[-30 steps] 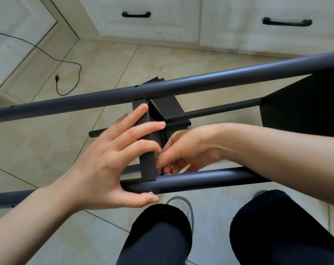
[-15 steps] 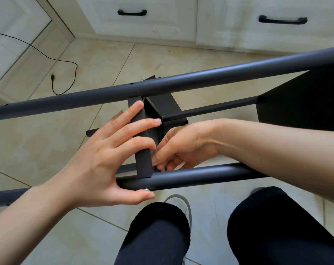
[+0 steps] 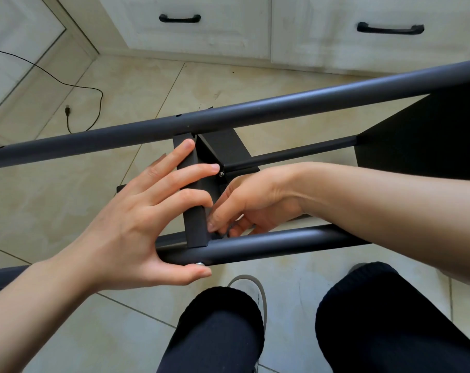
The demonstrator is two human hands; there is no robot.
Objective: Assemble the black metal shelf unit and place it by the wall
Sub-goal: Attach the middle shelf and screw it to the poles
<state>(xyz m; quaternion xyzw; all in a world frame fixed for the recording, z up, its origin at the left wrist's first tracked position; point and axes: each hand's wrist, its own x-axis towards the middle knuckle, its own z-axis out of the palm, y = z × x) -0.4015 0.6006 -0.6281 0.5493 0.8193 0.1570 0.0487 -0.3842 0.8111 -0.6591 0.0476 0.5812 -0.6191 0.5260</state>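
Head view: shelf frame (image 3: 228, 117) lies on its side above your knees. Your left hand (image 3: 137, 227) grips crossbar (image 3: 195, 211), thumb under near tube (image 3: 269, 247). Your right hand (image 3: 255, 203) pinches something small, unidentifiable, just right of crossbar.

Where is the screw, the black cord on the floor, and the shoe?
screw (image 3: 200, 263): head view, its silver head under the near tube, by the left thumb.
cord (image 3: 92, 88): head view, the bend of the loop on the floor tiles.
shoe (image 3: 259, 288): head view, the pale toe between the knees.
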